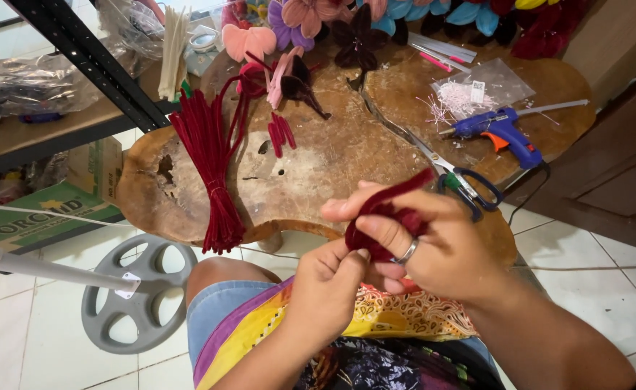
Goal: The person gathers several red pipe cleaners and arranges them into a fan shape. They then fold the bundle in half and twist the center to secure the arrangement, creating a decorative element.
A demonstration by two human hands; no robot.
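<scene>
Low on the irregular brown wooden slab table (311,173), near its front edge, both hands pinch a dark red fuzzy pipe-cleaner strip (386,217), right hand (441,249) folding it, left hand (329,285) closed on its lower end—light, soft, bendable, probably best gripped at the fold.

A green and brown cardboard box (40,209) with yellow lettering stands on the floor at the left, under the wooden shelf (51,130). On that shelf lies a crumpled clear plastic bag (25,87), and another clear plastic bag (127,25) lies behind the black metal bar. On the wooden desk (318,166), at the upper right, lies a small flat clear plastic pouch (488,83) with a small white label (477,91); it holds thin pale threads, just beside the blue glue gun (502,130).
</scene>
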